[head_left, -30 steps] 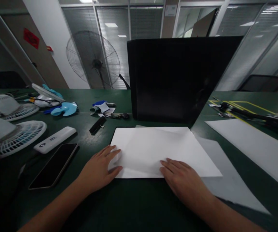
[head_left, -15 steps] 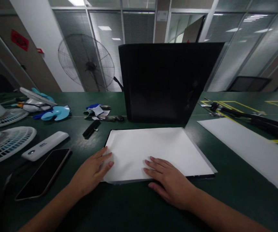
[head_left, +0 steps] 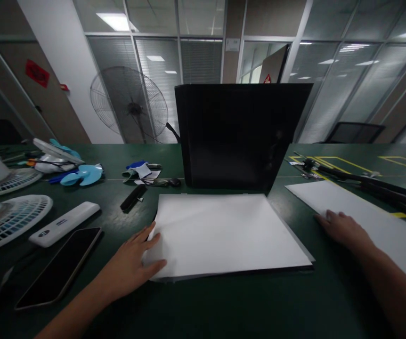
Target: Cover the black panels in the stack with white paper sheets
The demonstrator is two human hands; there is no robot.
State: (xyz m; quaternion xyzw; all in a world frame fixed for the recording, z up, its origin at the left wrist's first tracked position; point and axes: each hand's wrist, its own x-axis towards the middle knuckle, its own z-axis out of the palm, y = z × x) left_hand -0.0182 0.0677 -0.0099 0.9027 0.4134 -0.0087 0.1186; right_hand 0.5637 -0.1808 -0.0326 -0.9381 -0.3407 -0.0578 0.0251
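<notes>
The left hand [head_left: 132,266] lies flat with its fingers and thumb spread, released, pressing lightly over the left edge of a white sheet [head_left: 224,235] without grasping it. That sheet lies on the green table [head_left: 224,310], directly in front of a black panel [head_left: 238,136], with a dark edge showing under its near right corner. The right hand [head_left: 346,228], fingers bent, rests at the left edge of a second white sheet [head_left: 379,221] on the right; whether it pinches that paper, I cannot tell. A phone [head_left: 60,268] lies to the left of the left hand.
</notes>
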